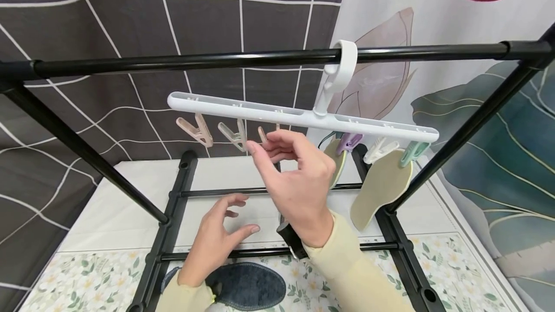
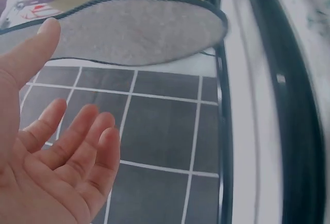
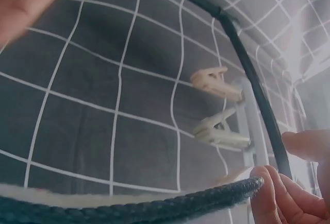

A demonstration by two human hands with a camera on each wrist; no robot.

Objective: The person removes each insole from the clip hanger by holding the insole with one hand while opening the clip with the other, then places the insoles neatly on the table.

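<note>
A white clip hanger (image 1: 277,112) hangs by its hook from a black rod. My right hand (image 1: 301,177) is raised under its middle, beside a beige clip (image 1: 262,135). In the right wrist view its fingers lie at the dark braided edge of an insole (image 3: 129,206), the thumb apart from them. The same grey insole hangs broadside in the left wrist view; in the head view the right hand mostly hides it. Lower down, my left hand (image 1: 214,235) holds nothing, fingers loosely bent. Pale yellow insoles (image 1: 381,187) hang from purple (image 1: 349,142), white and teal clips at the right.
A pink clip (image 1: 197,131) and a grey-green clip (image 1: 235,136) hang at the left end. The black rack (image 1: 186,59) frames both hands, with lower crossbars. Behind stands a dark gridded curtain (image 1: 277,23). A blue denim-like slipper (image 1: 256,288) shows below.
</note>
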